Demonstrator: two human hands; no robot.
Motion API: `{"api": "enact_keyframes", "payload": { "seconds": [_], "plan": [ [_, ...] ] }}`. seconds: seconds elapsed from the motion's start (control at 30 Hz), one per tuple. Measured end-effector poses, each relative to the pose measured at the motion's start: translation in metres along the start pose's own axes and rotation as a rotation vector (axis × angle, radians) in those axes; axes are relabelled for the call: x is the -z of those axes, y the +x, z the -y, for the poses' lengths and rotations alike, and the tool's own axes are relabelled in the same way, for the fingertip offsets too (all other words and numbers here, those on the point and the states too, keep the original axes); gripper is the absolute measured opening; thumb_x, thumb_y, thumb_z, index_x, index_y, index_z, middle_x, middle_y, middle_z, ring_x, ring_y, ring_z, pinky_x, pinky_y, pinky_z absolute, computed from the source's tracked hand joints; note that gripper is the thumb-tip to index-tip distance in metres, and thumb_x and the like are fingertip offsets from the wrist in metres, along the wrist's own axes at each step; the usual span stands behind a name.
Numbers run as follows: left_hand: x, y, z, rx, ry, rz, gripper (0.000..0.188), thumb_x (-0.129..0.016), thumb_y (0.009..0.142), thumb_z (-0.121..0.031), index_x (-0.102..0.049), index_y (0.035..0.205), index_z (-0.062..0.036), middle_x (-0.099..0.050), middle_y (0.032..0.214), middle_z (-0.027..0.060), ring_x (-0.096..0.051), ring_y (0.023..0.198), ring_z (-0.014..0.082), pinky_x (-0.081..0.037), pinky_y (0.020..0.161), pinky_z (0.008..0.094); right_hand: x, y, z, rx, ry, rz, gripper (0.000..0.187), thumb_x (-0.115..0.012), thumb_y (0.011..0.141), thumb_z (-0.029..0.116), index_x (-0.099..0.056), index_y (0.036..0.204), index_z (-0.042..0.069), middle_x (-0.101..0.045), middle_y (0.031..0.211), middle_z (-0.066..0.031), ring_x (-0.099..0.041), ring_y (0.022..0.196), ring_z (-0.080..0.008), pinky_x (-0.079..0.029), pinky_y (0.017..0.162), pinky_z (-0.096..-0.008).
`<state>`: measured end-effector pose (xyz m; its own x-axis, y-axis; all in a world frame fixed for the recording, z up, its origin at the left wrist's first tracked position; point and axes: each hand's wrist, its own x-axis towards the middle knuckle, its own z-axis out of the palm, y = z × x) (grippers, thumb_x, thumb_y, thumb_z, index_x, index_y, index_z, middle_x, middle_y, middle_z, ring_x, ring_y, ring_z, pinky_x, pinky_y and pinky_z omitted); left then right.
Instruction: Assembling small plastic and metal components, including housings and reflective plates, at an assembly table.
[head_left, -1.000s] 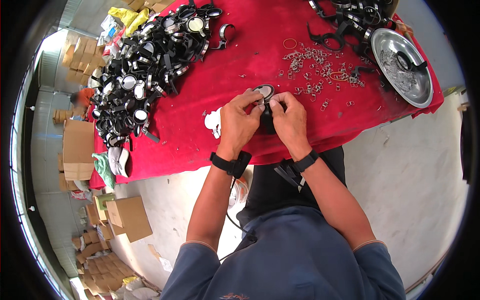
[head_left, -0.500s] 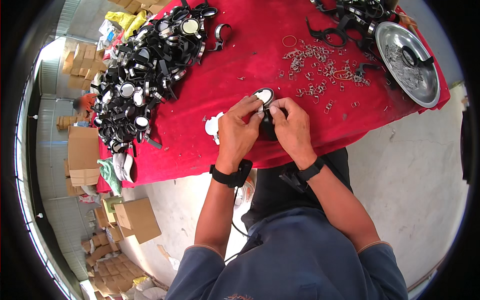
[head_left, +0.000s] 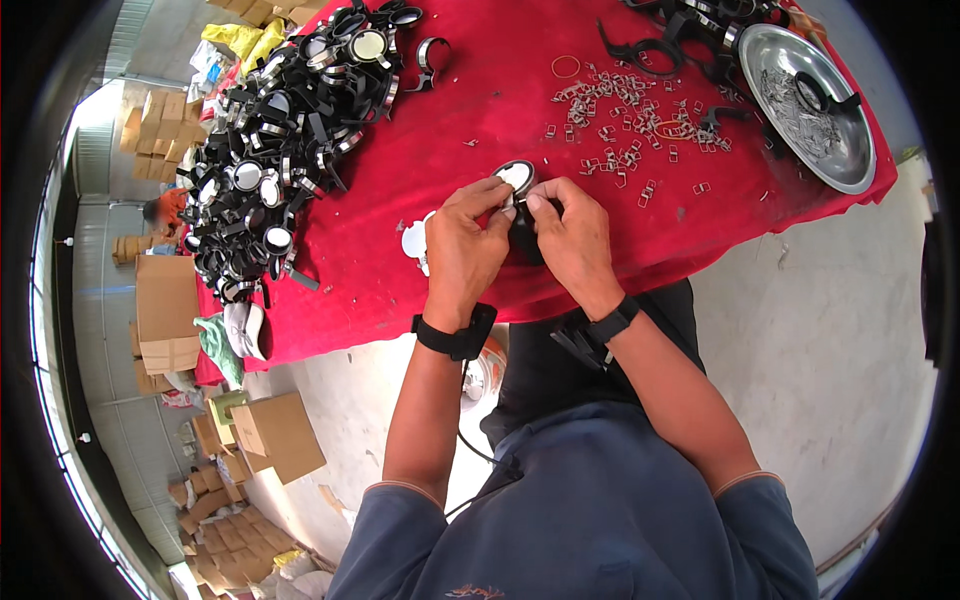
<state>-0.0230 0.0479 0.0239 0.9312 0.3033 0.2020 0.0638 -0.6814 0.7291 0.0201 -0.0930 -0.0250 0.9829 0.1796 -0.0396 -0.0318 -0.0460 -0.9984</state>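
Observation:
Close to the table's front edge, I hold a round piece with a black rim, white face and black strap [head_left: 516, 174] between both hands. My left hand [head_left: 466, 245] pinches its left side, the thumb and fingertips at the lower rim. On the other side, my right hand [head_left: 576, 240] has its thumb and bent forefinger closed at the rim where the strap begins. The fingertips hide whatever small part lies between them. The dark strap hangs down between my hands. Beside my left hand lies a flat white piece [head_left: 414, 240], partly covered by that hand.
A red cloth [head_left: 370, 220] covers the table. At left is a big heap of similar black strapped pieces [head_left: 270, 150]. Small metal clips [head_left: 625, 105] lie scattered at right, near a metal dish [head_left: 835, 150] of metal bits. A grey cap [head_left: 245, 330] rests at the left edge.
The table and its contents appear slightly higher and further left in view. Both hands still grip the round piece; my right thumb and forefinger have shifted slightly at its rim.

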Motion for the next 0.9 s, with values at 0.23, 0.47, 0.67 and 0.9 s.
{"api": "enact_keyframes", "payload": {
  "seconds": [0.23, 0.47, 0.67, 0.9],
  "plan": [
    [-0.004, 0.001, 0.007, -0.004, -0.002, 0.032, 0.033, -0.074, 0.089, 0.008, -0.081, 0.122, 0.004, -0.077, 0.13, 0.0192, -0.074, 0.118, 0.0275, -0.058, 0.103, 0.0345, -0.011, 0.003, -0.003, 0.092, -0.059, -0.085, 0.011, -0.073, 0.097, 0.01, -0.071, 0.098, -0.001, -0.076, 0.092, -0.0193, -0.074, 0.088, -0.0392, -0.055, 0.08, -0.0476],
    [-0.004, -0.001, 0.013, 0.104, -0.234, 0.029, 0.032, -0.074, 0.09, 0.005, -0.081, 0.121, 0.0041, -0.078, 0.13, 0.0192, -0.076, 0.116, 0.0274, -0.06, 0.101, 0.035, -0.002, 0.004, -0.004, 0.044, -0.08, -0.04, 0.012, -0.073, 0.097, 0.011, -0.072, 0.099, -0.001, -0.076, 0.091, -0.0201, -0.074, 0.088, -0.0401, -0.056, 0.08, -0.0485],
    [-0.002, 0.0, 0.014, 0.086, -0.24, 0.033, 0.032, -0.074, 0.091, 0.005, -0.08, 0.122, 0.0048, -0.077, 0.132, 0.0196, -0.076, 0.117, 0.0275, -0.06, 0.102, 0.035, -0.003, 0.0, 0.0, 0.064, -0.054, -0.036, 0.013, -0.072, 0.098, 0.012, -0.073, 0.1, -0.001, -0.076, 0.092, -0.0208, -0.074, 0.088, -0.0404, -0.056, 0.08, -0.0486],
    [-0.001, -0.002, 0.01, 0.063, -0.171, 0.045, 0.032, -0.075, 0.091, 0.003, -0.08, 0.123, 0.0044, -0.077, 0.132, 0.0201, -0.076, 0.119, 0.0289, -0.059, 0.104, 0.0353, -0.003, -0.001, -0.003, 0.104, -0.049, -0.049, 0.012, -0.072, 0.098, 0.011, -0.071, 0.099, -0.001, -0.075, 0.09, -0.0202, -0.074, 0.086, -0.0401, -0.055, 0.08, -0.0491]
  ]
}}
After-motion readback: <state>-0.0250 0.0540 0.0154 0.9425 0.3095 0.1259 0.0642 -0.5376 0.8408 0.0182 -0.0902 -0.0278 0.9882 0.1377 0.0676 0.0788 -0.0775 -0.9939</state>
